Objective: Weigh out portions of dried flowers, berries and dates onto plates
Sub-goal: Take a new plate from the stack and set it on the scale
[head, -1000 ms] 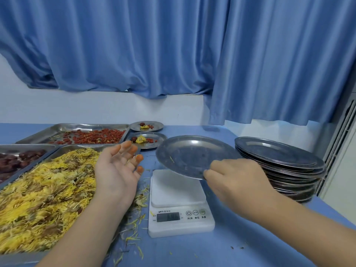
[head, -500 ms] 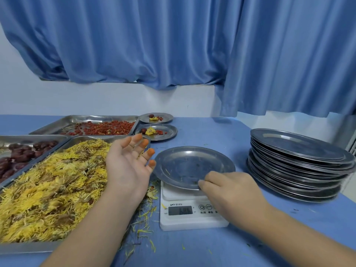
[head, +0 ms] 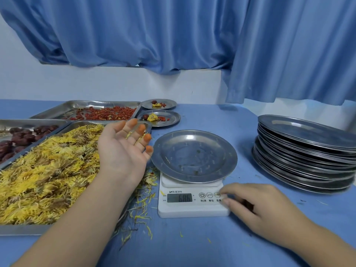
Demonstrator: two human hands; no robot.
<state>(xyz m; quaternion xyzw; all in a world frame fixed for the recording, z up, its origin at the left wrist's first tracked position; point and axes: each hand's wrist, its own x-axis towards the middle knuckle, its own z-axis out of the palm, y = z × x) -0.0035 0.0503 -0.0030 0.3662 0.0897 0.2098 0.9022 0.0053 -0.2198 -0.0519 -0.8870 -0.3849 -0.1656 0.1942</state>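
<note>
An empty plate (head: 194, 157) sits on the scale (head: 192, 210). The screen shows a number, but it is too blurry to read. The right hand (head: 258, 207) is by the scale, fingers loosely bent and holding nothing, with one fingertip at the last button. I think it is setting the scale to zero. The left hand (head: 123, 151) hovers over the flowers (head: 48, 170), palm up, fingers spread, empty. Next it should pinch some flowers and drop them softly on the plate. Berries (head: 104, 113) and dates (head: 19, 139) lie in trays behind.

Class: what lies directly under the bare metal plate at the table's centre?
A white digital scale; its display and buttons show in front. The plate covers most of the weighing platform, so that surface is hidden.
</note>
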